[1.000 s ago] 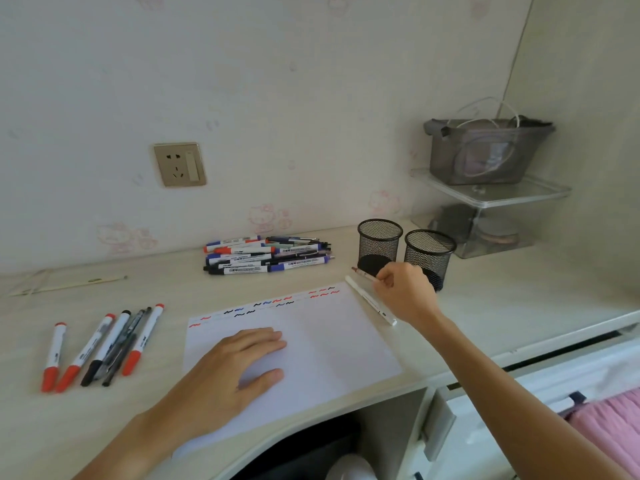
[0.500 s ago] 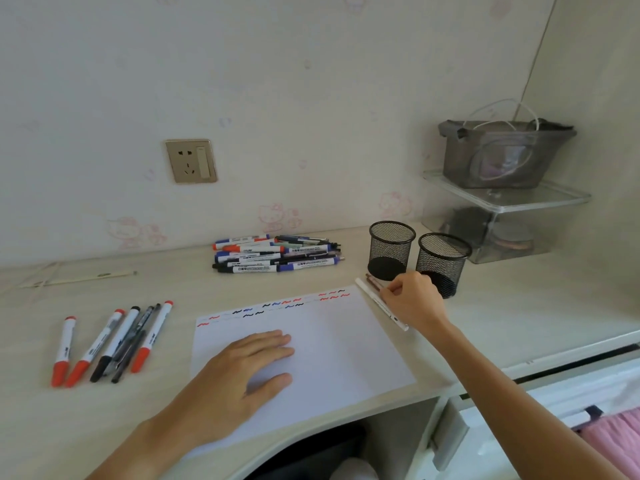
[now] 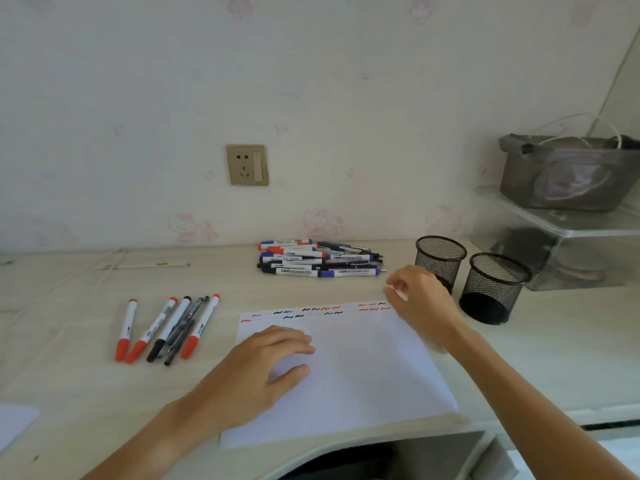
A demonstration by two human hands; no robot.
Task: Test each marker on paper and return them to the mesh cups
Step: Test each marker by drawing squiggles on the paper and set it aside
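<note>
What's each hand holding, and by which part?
Left hand holds nothing, flat on the paper. Right hand: blurred, fingers curled; cannot tell.

Soft, even daylight fills the scene, with no glare and only faint shadows, the darkest lying under the left hand (image 3: 263,367) on the white paper (image 3: 363,368). The right hand (image 3: 420,299) is motion-blurred at its fingers, and the whole picture is slightly soft. Wide-angle distortion bends the desk edge (image 3: 554,415) and the wall corner at far right.
</note>
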